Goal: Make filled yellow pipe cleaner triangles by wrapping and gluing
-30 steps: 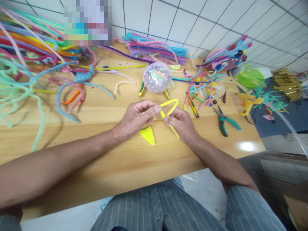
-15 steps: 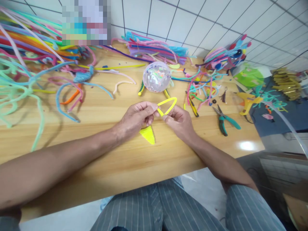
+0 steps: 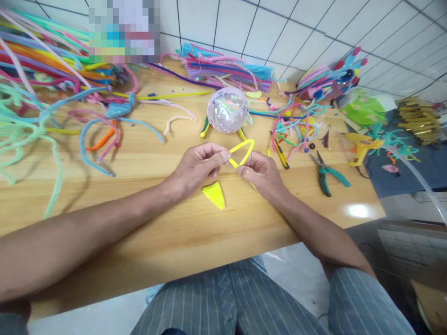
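Observation:
A yellow pipe cleaner (image 3: 243, 145), bent into a pointed loop, is held between my two hands above the table. My left hand (image 3: 206, 163) pinches the loop's left end between thumb and fingers. At the lower right of the loop, my right hand (image 3: 260, 171) grips it with closed fingers. A flat yellow triangular piece (image 3: 215, 194) lies on the wood just below my left hand. Beyond the loop stands a clear round container (image 3: 228, 110) with colourful bits in it.
Pliers (image 3: 328, 174), a yellow cutter (image 3: 281, 155) and a yellow glue gun (image 3: 359, 146) lie to the right. Pipe cleaner bundles (image 3: 226, 70) line the wall. Light green and blue pipe cleaners (image 3: 54, 177) spread over the left side of the wooden table (image 3: 167, 246).
My left hand has shifted slightly left, uncovering the top of the yellow triangular piece. The loop has tilted a little, its tip moving slightly left. Both hands keep their hold.

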